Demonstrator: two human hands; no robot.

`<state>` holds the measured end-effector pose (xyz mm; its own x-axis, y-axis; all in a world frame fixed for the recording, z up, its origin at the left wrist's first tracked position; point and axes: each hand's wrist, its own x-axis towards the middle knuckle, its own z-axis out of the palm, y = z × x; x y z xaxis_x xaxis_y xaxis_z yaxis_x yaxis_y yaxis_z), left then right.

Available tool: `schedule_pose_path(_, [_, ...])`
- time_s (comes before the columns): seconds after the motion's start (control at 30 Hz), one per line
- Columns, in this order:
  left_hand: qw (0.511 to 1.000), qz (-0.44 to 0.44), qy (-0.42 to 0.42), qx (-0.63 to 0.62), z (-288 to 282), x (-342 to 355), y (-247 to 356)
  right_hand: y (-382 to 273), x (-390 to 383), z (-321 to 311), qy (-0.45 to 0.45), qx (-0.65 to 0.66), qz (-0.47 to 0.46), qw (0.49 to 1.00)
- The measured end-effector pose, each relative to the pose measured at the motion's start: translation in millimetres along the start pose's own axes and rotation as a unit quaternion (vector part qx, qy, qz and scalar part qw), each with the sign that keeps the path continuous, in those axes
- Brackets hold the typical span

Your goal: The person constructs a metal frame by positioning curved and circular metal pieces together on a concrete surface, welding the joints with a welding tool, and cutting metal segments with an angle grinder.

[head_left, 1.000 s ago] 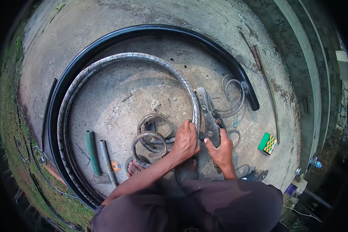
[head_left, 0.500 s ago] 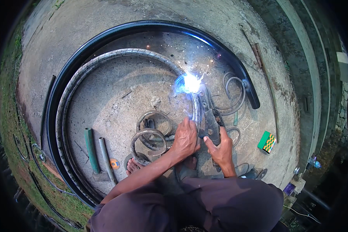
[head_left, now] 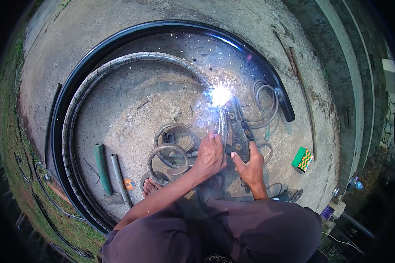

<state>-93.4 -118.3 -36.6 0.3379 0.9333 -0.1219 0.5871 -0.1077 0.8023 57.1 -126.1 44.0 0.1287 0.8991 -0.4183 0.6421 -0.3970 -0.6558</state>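
A bright welding arc point(head_left: 220, 95) throws sparks in the middle of the view. It burns on a curved metal pipe point(head_left: 149, 57) with many cross cuts along it, which sweeps in a large ring over the ground. My left hand point(head_left: 210, 154) is closed round the pipe's near end, just below the glare. Beside it, my right hand point(head_left: 250, 167) grips a dark welding electrode holder point(head_left: 240, 141), whose tip points up toward the arc. The glare hides the electrode and the spot being struck. Outside the pipe curves a glossy black tube point(head_left: 131, 31).
Near my left foot lie metal rings point(head_left: 167, 158), a green-handled hammer point(head_left: 102, 168), a grey pipe point(head_left: 120, 179) and an orange disc point(head_left: 129, 183). Cable loops point(head_left: 274, 109) lie at right, with a green patterned box point(head_left: 302, 159). Concrete steps point(head_left: 338, 65) rise at the far right.
The arc has shifted slightly right and down, and its sparks spread wider. The electrode holder has moved slightly; both hands keep their holds.
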Motion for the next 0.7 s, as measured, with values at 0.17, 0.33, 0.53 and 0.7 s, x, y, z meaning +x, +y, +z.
schedule_pose_path(0.17, [1.0, 0.004, -0.007, 0.003, -4, 0, 1, 5, 1, 2, 0.012, -0.009, -0.032, 0.999])
schedule_pose_path(0.33, [0.999, -0.015, -0.033, -0.008, -2, 2, 1, 5, 1, 2, 0.027, -0.015, -0.053, 0.998])
schedule_pose_path(0.53, [1.0, 0.004, 0.0, -0.001, -4, 2, 3, 7, 3, 3, 0.026, -0.022, -0.05, 0.998])
schedule_pose_path(0.7, [1.0, 0.009, 0.008, -0.009, -3, 2, 1, -4, 3, 1, -0.003, -0.007, 0.0, 1.0])
